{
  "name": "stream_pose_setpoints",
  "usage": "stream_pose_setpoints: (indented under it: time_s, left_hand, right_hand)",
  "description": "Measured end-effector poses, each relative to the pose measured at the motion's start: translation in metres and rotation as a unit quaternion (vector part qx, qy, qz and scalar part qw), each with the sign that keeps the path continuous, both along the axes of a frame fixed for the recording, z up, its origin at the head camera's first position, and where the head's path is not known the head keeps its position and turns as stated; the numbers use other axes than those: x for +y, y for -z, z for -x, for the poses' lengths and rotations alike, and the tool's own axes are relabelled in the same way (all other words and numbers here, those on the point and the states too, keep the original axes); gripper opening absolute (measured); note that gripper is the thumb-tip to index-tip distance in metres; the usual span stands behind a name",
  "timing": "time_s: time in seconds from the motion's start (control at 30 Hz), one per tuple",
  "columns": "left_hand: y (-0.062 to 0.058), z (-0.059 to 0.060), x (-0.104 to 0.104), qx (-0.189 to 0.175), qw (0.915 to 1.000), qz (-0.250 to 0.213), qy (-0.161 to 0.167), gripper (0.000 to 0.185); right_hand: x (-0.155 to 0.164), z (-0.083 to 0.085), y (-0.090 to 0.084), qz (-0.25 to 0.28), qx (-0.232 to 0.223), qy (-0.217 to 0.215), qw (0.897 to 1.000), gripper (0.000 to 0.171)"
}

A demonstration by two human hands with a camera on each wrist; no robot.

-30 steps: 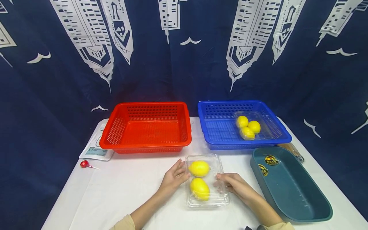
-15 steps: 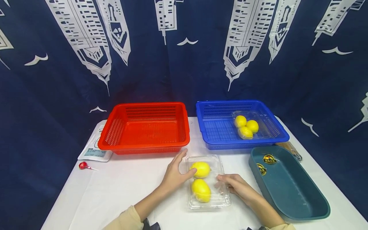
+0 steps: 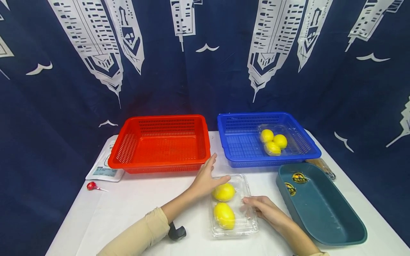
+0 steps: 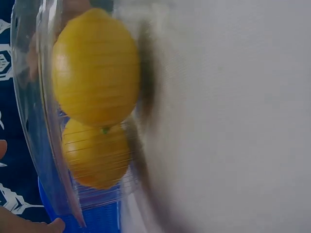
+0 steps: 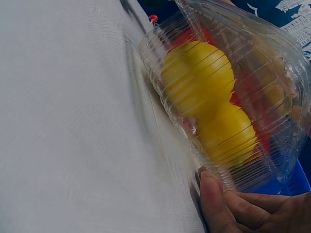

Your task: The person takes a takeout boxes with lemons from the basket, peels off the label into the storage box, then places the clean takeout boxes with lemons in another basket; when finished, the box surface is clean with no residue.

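Observation:
A clear plastic clamshell box lies on the white table, lid down, with two lemons inside, a far lemon and a near lemon. My right hand grips the box's right side; in the right wrist view its thumb lies along the ribbed wall. My left hand is over the far left corner, thumb stretched across the far lemon's edge and fingers pointing toward the red basket. In the left wrist view its fingertips show beside the lid's edge.
Behind the box stand a red basket and a blue basket, the blue one bearing another box of lemons. A dark green tray stands at right. A lollipop and a white pouch lie at left.
My left hand has left the box's left side and moved forward and right over its far corner, fingers spreading. The right hand keeps its grip on the right side.

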State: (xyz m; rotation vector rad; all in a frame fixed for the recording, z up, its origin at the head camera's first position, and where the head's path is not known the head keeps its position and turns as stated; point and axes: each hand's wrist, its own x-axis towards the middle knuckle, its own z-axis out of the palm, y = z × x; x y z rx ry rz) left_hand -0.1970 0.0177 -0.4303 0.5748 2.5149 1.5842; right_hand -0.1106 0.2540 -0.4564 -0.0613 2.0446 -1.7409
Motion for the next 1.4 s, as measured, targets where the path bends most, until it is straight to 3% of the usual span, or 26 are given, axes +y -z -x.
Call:
stream_pose_setpoints:
  time_s: [0.3, 0.73, 0.93, 1.4]
  left_hand:
    - [-0.01, 0.024, 0.029, -0.018, 0.9993, 0.031, -0.014, 0.098]
    - [-0.008, 0.049, 0.055, -0.016, 0.9982, 0.046, -0.034, 0.113]
    - [-0.005, 0.055, 0.061, -0.028, 0.9984, 0.037, -0.033, 0.117]
    - [0.003, 0.062, 0.069, -0.008, 0.9992, 0.008, -0.039, 0.122]
  right_hand:
    - [0.004, -0.003, 0.0, 0.001, -0.006, -0.001, 1.0, 0.054]
    - [0.001, -0.004, 0.002, -0.002, -0.013, 0.0, 1.0, 0.056]
    - [0.0, -0.004, 0.002, -0.006, -0.014, -0.003, 1.0, 0.057]
    - [0.0, -0.002, 0.001, -0.003, -0.008, -0.005, 1.0, 0.056]
